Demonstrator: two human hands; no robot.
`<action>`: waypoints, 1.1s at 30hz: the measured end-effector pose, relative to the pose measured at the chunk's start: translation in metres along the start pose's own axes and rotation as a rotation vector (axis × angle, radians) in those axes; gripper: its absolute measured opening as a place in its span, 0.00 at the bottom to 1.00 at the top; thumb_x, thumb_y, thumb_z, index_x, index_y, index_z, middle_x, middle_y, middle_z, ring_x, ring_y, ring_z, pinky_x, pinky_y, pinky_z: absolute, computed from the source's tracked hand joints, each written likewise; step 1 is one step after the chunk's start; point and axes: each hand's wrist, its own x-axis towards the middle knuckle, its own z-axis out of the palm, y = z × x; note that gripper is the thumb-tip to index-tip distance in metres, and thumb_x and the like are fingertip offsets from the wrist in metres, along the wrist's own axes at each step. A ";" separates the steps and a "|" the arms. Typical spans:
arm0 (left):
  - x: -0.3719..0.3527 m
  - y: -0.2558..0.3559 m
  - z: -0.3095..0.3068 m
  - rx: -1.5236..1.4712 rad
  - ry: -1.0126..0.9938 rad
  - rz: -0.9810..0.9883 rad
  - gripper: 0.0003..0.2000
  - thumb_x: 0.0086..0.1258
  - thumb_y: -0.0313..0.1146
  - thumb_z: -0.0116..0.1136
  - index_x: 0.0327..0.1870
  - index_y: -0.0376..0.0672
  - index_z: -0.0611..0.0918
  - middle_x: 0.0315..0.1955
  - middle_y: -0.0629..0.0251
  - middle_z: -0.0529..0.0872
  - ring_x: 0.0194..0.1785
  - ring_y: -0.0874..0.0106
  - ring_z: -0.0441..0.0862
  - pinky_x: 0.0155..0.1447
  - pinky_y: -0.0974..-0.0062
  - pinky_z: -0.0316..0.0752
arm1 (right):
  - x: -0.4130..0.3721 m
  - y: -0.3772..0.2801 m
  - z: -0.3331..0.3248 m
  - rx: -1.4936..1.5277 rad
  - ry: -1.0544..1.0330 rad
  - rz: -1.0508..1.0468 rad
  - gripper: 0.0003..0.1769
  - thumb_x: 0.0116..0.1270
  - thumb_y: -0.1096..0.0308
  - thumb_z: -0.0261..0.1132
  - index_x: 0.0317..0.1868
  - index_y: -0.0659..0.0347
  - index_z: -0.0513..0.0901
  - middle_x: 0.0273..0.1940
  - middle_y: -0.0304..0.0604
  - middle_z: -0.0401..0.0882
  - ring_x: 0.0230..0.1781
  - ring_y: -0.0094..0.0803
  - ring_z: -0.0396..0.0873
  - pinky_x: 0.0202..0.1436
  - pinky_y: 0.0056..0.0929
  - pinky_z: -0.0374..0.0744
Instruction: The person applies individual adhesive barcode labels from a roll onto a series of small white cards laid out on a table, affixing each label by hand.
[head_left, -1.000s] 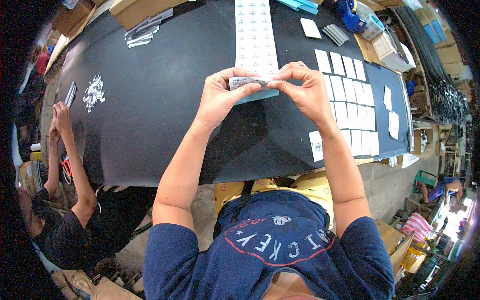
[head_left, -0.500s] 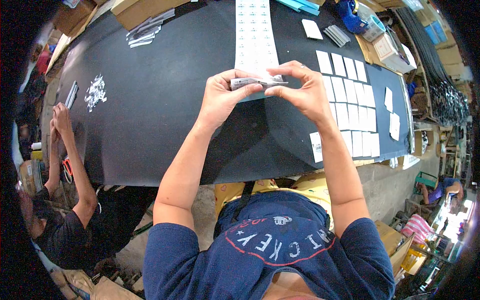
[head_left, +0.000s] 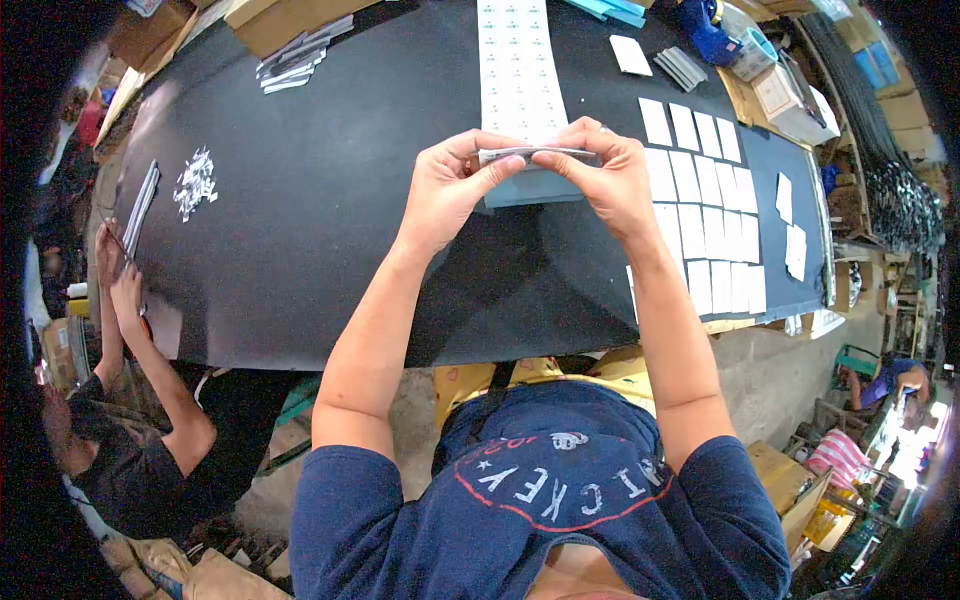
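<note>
My left hand [head_left: 446, 190] and my right hand [head_left: 614, 182] pinch opposite ends of a thin, flat grey-and-white printed piece [head_left: 530, 152]. It is seen almost edge-on, so its face is hidden. Both thumbs lie along its near side, with their tips close together. Just beyond my hands, a long white sheet of small printed labels [head_left: 517, 80] runs away across the black table [head_left: 330, 200]. Below the held piece, a light blue sheet [head_left: 530, 188] shows between my wrists.
Rows of white cards [head_left: 690, 175] lie right of my right hand. Grey strips [head_left: 680, 70] and a blue tape dispenser [head_left: 712, 30] are at far right. On the left are paper scraps [head_left: 195, 185] and a co-worker's hands [head_left: 120, 270] with scissors, near grey strips [head_left: 141, 210].
My right fingers have closed from a loose curve into a pinch on the piece, which has turned more edge-on. The co-worker's hands have moved apart, and scissors now show between them.
</note>
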 end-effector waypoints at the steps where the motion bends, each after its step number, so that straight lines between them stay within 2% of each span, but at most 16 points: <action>1: 0.000 -0.003 -0.001 0.002 -0.001 -0.002 0.07 0.66 0.27 0.65 0.42 0.37 0.85 0.35 0.68 0.87 0.37 0.84 0.81 0.43 0.85 0.74 | -0.001 -0.001 0.000 -0.037 -0.005 -0.013 0.05 0.53 0.71 0.75 0.32 0.59 0.90 0.30 0.37 0.84 0.36 0.24 0.77 0.44 0.25 0.72; 4: 0.001 -0.003 -0.002 0.012 0.027 0.048 0.07 0.66 0.29 0.65 0.41 0.37 0.86 0.34 0.68 0.88 0.36 0.84 0.80 0.41 0.85 0.74 | -0.001 -0.004 0.000 -0.077 -0.014 -0.013 0.05 0.53 0.71 0.75 0.31 0.60 0.90 0.30 0.38 0.84 0.36 0.25 0.77 0.44 0.25 0.73; 6: -0.002 0.001 -0.001 0.028 0.056 -0.045 0.08 0.66 0.31 0.65 0.41 0.37 0.87 0.33 0.68 0.88 0.35 0.84 0.80 0.39 0.86 0.73 | -0.001 -0.004 -0.001 -0.077 -0.021 0.001 0.05 0.53 0.71 0.75 0.31 0.59 0.90 0.29 0.38 0.84 0.36 0.25 0.77 0.43 0.26 0.73; 9: 0.000 -0.005 -0.003 -0.010 0.061 -0.031 0.09 0.68 0.33 0.64 0.41 0.37 0.87 0.32 0.68 0.88 0.34 0.84 0.80 0.39 0.86 0.73 | 0.001 -0.004 -0.002 -0.087 -0.017 -0.010 0.05 0.53 0.70 0.75 0.31 0.59 0.90 0.29 0.38 0.84 0.36 0.25 0.77 0.44 0.26 0.73; 12: -0.002 -0.001 -0.002 0.086 0.078 -0.051 0.09 0.68 0.34 0.64 0.41 0.37 0.88 0.32 0.69 0.88 0.35 0.84 0.80 0.39 0.86 0.73 | 0.002 -0.005 -0.003 -0.145 -0.030 -0.047 0.04 0.53 0.70 0.74 0.31 0.59 0.90 0.29 0.38 0.84 0.36 0.26 0.78 0.44 0.27 0.73; 19: -0.003 -0.004 0.000 0.094 0.092 -0.025 0.09 0.68 0.33 0.64 0.41 0.37 0.88 0.33 0.69 0.88 0.36 0.84 0.80 0.40 0.85 0.74 | 0.004 -0.004 -0.005 -0.176 -0.055 -0.065 0.04 0.54 0.70 0.74 0.30 0.59 0.89 0.30 0.39 0.84 0.36 0.27 0.78 0.44 0.27 0.73; 21: -0.003 -0.005 0.003 0.090 0.107 0.020 0.09 0.69 0.35 0.63 0.39 0.38 0.88 0.27 0.77 0.84 0.28 0.88 0.72 0.32 0.87 0.64 | 0.004 -0.004 -0.006 -0.195 -0.058 -0.073 0.04 0.53 0.70 0.74 0.31 0.59 0.89 0.30 0.39 0.84 0.35 0.27 0.78 0.44 0.27 0.73; 24: -0.002 -0.009 0.003 0.052 0.085 0.037 0.08 0.69 0.33 0.63 0.39 0.38 0.87 0.30 0.74 0.86 0.32 0.86 0.76 0.36 0.87 0.68 | 0.002 -0.005 -0.005 -0.147 -0.065 -0.060 0.05 0.52 0.70 0.75 0.31 0.60 0.89 0.30 0.39 0.84 0.35 0.26 0.79 0.43 0.26 0.74; 26: -0.002 -0.009 0.002 0.059 0.068 0.018 0.08 0.69 0.32 0.63 0.39 0.37 0.87 0.32 0.72 0.87 0.33 0.85 0.77 0.37 0.87 0.69 | 0.001 -0.010 -0.003 -0.088 -0.080 0.022 0.06 0.52 0.70 0.76 0.31 0.60 0.89 0.31 0.39 0.84 0.34 0.24 0.80 0.42 0.25 0.75; 29: -0.003 -0.010 0.002 0.060 0.055 0.004 0.08 0.69 0.32 0.63 0.40 0.36 0.87 0.33 0.71 0.87 0.35 0.84 0.78 0.39 0.86 0.70 | 0.002 -0.003 -0.002 -0.141 -0.047 -0.061 0.07 0.52 0.70 0.77 0.31 0.61 0.89 0.31 0.38 0.83 0.34 0.23 0.79 0.40 0.23 0.75; 33: -0.004 -0.010 0.003 0.125 0.088 0.055 0.09 0.69 0.33 0.63 0.40 0.35 0.87 0.33 0.71 0.87 0.35 0.84 0.78 0.40 0.86 0.71 | 0.000 -0.002 0.001 -0.054 -0.033 -0.028 0.07 0.52 0.70 0.77 0.31 0.61 0.89 0.30 0.37 0.83 0.32 0.22 0.78 0.38 0.22 0.74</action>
